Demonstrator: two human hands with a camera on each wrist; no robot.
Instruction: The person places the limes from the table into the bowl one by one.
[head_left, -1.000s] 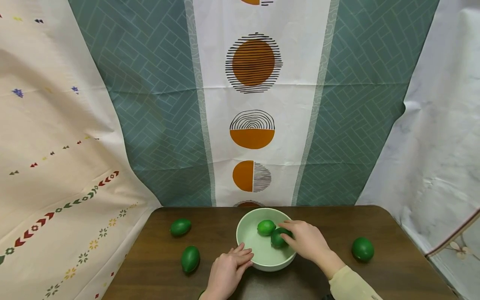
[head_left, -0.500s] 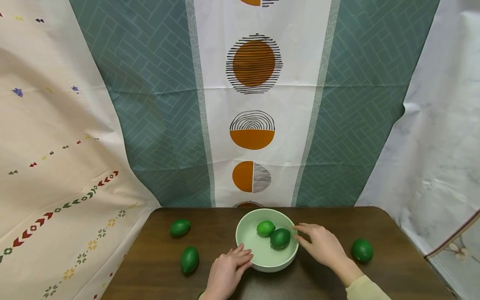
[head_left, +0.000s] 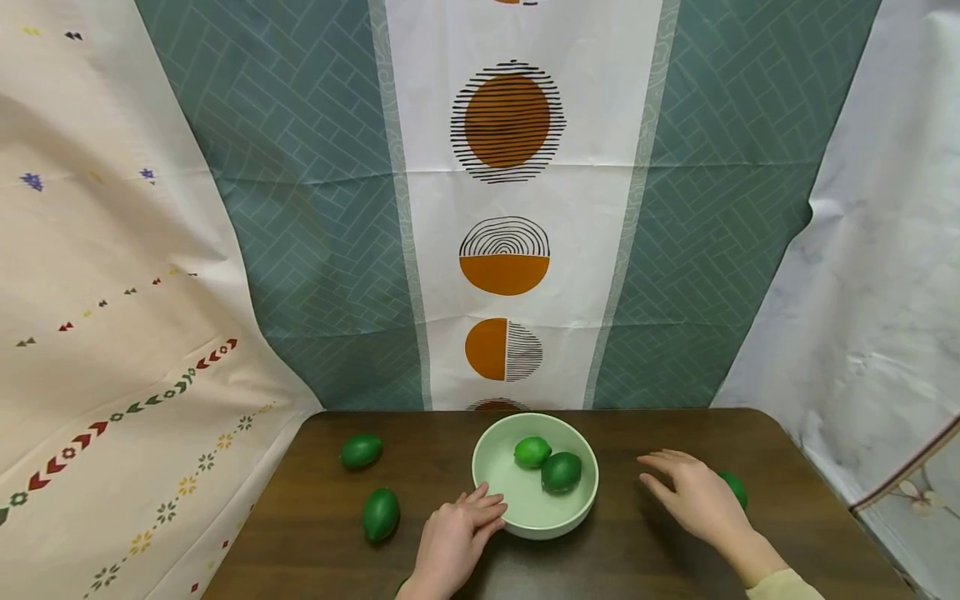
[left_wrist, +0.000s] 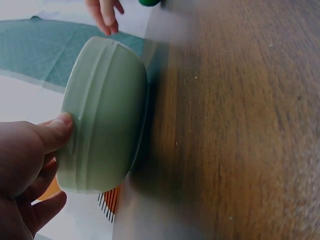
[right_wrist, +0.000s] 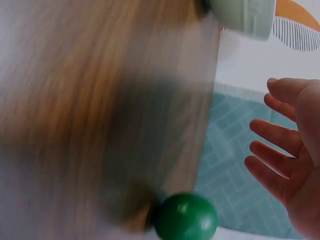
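Note:
A pale green bowl [head_left: 513, 496] stands upright on the brown table. Inside it lie a bright green lime [head_left: 532, 452] and a larger dark green fruit [head_left: 561, 472], side by side. My left hand [head_left: 453, 533] grips the bowl's near-left rim; in the left wrist view its thumb [left_wrist: 61, 125] presses the outer wall. To the right of the bowl, my right hand [head_left: 697, 502] is above the table with its fingers extended and nothing in them. Another dark green fruit [head_left: 737, 488] sits beyond that hand, partly hidden by it; the right wrist view shows this fruit [right_wrist: 185, 217] lying on the table.
Two dark green fruits, one farther back [head_left: 362, 451] and one nearer [head_left: 381, 515], lie on the table [head_left: 300, 533] left of the bowl. A sliver of green shows beside my left wrist. Patterned cloth [head_left: 330, 250] hangs behind the table's far edge.
My right hand has let go of the dark green fruit in the bowl and moved right, out over the table towards the fruit there. My left hand keeps its place on the rim.

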